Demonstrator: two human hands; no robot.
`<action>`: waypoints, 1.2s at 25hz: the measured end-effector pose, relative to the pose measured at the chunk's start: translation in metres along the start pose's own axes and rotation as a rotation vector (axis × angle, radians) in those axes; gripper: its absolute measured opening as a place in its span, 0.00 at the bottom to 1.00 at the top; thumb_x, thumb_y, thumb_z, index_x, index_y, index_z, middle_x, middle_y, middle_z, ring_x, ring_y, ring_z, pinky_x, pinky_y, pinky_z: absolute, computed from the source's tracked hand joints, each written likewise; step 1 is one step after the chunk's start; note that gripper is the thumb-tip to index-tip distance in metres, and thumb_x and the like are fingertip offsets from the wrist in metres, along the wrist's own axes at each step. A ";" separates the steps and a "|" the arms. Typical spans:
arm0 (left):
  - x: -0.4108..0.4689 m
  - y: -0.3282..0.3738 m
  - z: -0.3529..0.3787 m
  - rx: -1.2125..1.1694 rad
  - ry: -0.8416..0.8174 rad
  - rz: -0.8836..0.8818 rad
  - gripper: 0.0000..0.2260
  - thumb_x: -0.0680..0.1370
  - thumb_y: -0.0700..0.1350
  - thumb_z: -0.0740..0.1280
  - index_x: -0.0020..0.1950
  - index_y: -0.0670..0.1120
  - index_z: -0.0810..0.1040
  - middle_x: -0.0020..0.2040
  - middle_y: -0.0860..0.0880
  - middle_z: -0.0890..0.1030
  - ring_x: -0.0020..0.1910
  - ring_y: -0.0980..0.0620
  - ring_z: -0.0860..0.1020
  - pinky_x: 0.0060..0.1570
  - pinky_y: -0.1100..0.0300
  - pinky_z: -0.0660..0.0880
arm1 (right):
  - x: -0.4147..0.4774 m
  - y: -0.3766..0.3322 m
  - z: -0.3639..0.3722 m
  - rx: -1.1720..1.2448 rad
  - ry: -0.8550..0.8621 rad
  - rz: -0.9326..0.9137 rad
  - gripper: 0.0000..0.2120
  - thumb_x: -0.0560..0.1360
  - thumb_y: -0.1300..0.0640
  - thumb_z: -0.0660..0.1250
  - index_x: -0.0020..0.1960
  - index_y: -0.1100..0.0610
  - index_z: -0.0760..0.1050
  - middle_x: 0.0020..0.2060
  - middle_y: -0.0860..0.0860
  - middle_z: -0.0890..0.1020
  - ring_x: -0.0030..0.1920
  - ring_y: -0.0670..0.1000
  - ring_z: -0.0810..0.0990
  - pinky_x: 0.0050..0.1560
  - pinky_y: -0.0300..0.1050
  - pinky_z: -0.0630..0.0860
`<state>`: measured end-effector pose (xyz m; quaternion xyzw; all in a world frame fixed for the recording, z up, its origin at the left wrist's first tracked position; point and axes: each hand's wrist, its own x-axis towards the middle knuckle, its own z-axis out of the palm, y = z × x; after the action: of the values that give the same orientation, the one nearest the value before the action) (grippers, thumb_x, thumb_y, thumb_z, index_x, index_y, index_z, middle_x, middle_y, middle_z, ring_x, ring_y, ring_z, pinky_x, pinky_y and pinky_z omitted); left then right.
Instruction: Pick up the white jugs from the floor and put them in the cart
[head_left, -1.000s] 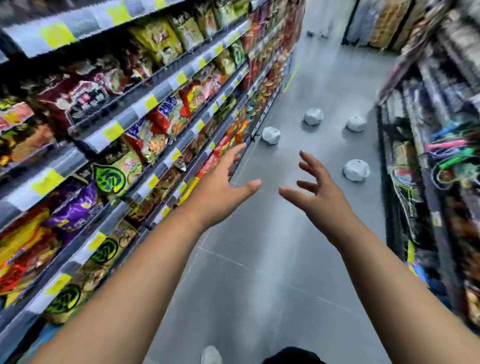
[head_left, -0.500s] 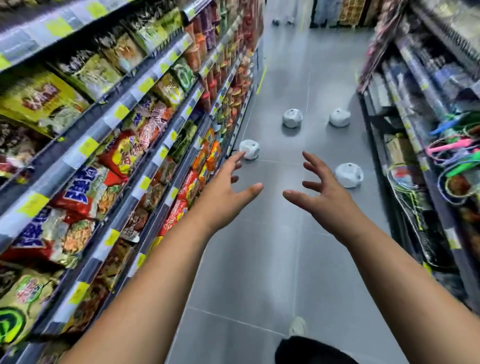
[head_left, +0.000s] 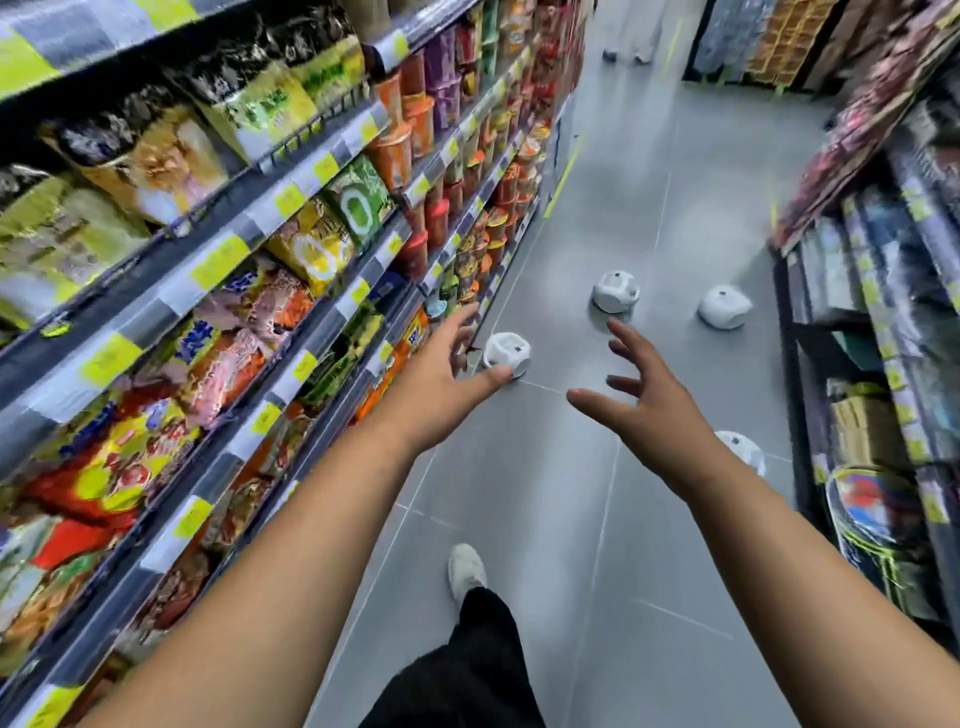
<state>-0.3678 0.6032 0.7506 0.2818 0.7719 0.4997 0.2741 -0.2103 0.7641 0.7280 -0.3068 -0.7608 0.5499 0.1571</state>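
Right, the head view shows both my arms stretched out ahead over the grey floor. My left hand is spread, fingers straight and apart, holding nothing. My right hand is likewise empty, fingers loosely fanned and palm turned inward.

All 4 white jugs lie on the floor. The left jug sits just past my left thumb tip, which overlaps it in the picture, close to the foot of the snack shelves on that hand's outer side. I judge there is no contact, since the floor lies well below the hand. The middle jug lies beyond my right fingertips, and the far jug further out to that hand's right, near the dark rack. The near jug is half hidden behind my right wrist. My white shoe shows below both hands.

No cart is in view. As I read it, 0 jugs are collected and 4 remain. This is only the approach, with every lift and every drop into the cart left to do.
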 end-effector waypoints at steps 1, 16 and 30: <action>0.037 -0.003 -0.004 0.009 -0.007 -0.003 0.32 0.77 0.47 0.71 0.78 0.57 0.61 0.75 0.49 0.68 0.71 0.51 0.70 0.65 0.57 0.68 | 0.035 0.001 0.002 0.004 0.000 0.016 0.38 0.70 0.48 0.75 0.71 0.31 0.59 0.72 0.43 0.66 0.65 0.49 0.73 0.54 0.46 0.73; 0.485 -0.023 0.011 0.145 -0.142 -0.193 0.29 0.78 0.45 0.71 0.77 0.54 0.63 0.72 0.48 0.71 0.62 0.54 0.74 0.58 0.63 0.67 | 0.460 0.075 -0.023 0.123 -0.064 0.271 0.35 0.72 0.50 0.74 0.72 0.34 0.59 0.72 0.46 0.65 0.67 0.51 0.72 0.57 0.46 0.72; 0.815 -0.286 0.144 0.313 -0.291 -0.501 0.34 0.75 0.49 0.74 0.77 0.51 0.62 0.69 0.46 0.72 0.65 0.48 0.74 0.66 0.54 0.71 | 0.768 0.363 0.090 0.192 -0.018 0.656 0.34 0.71 0.53 0.75 0.73 0.46 0.64 0.65 0.50 0.69 0.67 0.53 0.72 0.69 0.52 0.68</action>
<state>-0.8754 1.1721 0.3199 0.1900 0.8374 0.2464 0.4493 -0.7407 1.2640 0.2830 -0.5142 -0.5678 0.6428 -0.0068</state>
